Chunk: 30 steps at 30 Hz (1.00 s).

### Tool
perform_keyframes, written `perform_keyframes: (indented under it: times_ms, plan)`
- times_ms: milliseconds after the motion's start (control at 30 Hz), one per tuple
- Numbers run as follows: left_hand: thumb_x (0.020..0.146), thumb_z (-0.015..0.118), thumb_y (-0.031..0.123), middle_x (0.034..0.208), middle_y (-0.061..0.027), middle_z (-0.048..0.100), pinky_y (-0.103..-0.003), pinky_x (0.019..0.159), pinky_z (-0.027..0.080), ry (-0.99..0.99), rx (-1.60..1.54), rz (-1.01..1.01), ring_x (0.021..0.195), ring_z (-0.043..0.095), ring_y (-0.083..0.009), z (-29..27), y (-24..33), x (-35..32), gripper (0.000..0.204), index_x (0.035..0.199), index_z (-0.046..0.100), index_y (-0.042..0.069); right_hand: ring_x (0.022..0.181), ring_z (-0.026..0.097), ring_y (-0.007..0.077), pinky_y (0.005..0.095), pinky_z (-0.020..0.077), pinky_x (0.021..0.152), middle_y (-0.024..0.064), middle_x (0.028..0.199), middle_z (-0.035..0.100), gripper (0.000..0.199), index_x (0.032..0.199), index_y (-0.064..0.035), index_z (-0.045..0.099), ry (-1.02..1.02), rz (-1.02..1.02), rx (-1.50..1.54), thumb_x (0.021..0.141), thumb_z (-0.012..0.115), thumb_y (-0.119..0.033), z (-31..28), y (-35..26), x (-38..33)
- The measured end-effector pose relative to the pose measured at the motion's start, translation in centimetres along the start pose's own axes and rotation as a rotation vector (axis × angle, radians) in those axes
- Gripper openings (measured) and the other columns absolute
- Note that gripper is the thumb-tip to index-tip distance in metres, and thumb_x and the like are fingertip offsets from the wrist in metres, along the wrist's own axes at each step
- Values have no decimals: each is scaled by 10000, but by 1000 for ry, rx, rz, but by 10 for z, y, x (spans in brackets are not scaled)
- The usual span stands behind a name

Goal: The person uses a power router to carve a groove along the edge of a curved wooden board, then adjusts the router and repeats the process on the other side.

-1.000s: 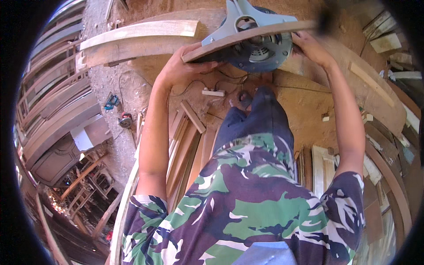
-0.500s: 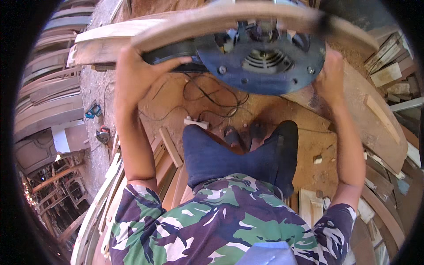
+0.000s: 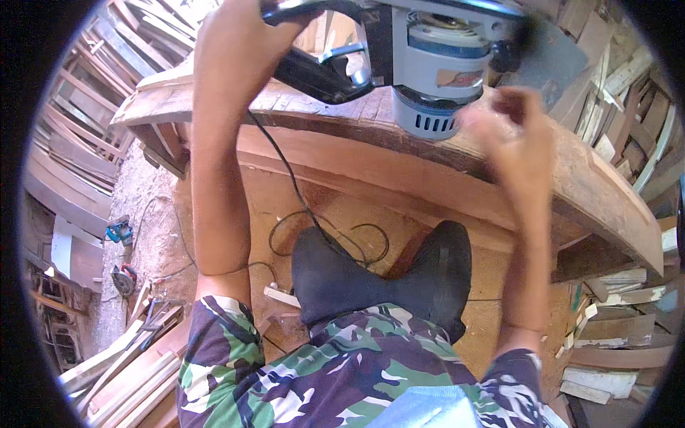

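The round grey-and-blue power tool [image 3: 441, 75] has turned since the earlier picture; its flat plate no longer faces the person. It is over one big curved brown wooden desk [image 3: 606, 172]; I cannot tell if it rests there. The left hand [image 3: 239, 53] has its fingers wrapped around the black plastic handle [image 3: 308, 78]. The right hand [image 3: 524, 143] has blurry fingers near the tool; I cannot tell if they touch. This looks like the turning step, and moving on calls for a steady hold. I count one power tool, one thin black cord [image 3: 291, 171] and two hands.
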<state>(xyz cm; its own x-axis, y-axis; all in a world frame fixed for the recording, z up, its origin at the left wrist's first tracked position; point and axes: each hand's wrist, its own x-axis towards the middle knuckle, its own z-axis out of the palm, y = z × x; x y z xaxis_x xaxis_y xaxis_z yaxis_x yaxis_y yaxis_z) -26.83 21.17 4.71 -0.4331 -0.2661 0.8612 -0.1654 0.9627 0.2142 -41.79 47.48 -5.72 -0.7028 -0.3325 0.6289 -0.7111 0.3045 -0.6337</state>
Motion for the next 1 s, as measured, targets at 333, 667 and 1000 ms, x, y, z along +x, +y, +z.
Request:
perform_keyframes:
  times_ms: [333, 667, 1000]
  plan:
    - [848, 777, 128, 1254, -250, 702, -431, 1015, 530, -201, -258, 100, 1176, 684, -400, -13, -12, 21, 626, 1431, 582, 14, 1123, 726, 337, 420, 555, 1004, 269, 1194, 733, 932, 1278, 95, 597, -52, 32, 186, 660, 964, -497, 42, -22, 21]
    - [852, 807, 144, 1341, -213, 675, -406, 1060, 507, -220, -362, 259, 1238, 659, -323, 12, -43, 39, 712, 1498, 530, 33, 1096, 733, 350, 423, 564, 971, 266, 1135, 750, 906, 1234, 80, 637, -23, 31, 170, 676, 927, -572, 40, -24, 16]
    - [864, 769, 125, 1256, -196, 694, -414, 1021, 523, -338, -411, 205, 1193, 680, -313, 6, -39, 41, 708, 1513, 489, 97, 614, 630, 144, 306, 474, 627, 92, 761, 690, 705, 870, -51, 683, -188, 426, 361, 1013, 486, -712, -57, -18, 61]
